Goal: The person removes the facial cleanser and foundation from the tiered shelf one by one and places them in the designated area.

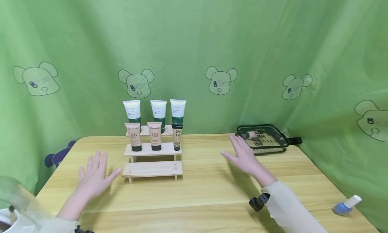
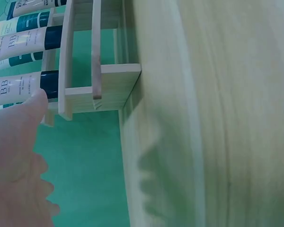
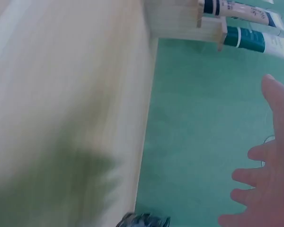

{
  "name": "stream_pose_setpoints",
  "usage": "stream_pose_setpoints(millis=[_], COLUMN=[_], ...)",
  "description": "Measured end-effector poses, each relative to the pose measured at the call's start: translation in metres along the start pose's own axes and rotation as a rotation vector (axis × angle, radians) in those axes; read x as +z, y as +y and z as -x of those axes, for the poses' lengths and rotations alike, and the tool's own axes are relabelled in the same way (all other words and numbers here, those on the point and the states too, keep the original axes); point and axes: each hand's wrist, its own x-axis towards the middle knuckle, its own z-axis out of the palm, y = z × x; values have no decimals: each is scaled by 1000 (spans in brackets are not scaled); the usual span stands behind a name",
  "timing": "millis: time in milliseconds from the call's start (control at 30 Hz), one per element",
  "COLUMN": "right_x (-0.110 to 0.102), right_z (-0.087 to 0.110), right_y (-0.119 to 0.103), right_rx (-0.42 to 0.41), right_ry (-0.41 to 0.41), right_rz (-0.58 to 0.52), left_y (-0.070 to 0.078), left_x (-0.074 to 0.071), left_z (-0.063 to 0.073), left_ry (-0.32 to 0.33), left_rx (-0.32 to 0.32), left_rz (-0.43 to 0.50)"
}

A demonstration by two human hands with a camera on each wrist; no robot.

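Note:
Fingers spread and holding nothing, my left hand hovers over the table left of a tiered wooden rack. On the rack's top tier stand three white-and-green tubes. The middle tier carries two pinkish BB cream tubes and a smaller beige tube with a black top and base; the lowest tier is bare. My right hand, also spread with nothing in it, is to the rack's right, overlapping the near left edge of a clear, black-trimmed pouch in the head view.
A blue nail polish bottle with a white cap lies near the table's right edge. At the lower left is a transparent cover by a white cup containing brushes. Behind the table hangs a green curtain with bear drawings.

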Motion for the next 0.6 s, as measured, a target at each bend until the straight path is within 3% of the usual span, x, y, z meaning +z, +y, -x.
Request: stream_pose_setpoints(millis=[267,600], right_x=[11,33], right_z=[-16,-36], right_y=[-18,-52], right_rx=[-6,-37], right_ry=[-11,36], right_rz=[-149,-308], left_y=[0,2], left_x=[10,20], left_z=[0,-1], left_ry=[11,36], left_rx=[55,110], left_rz=[49,69])
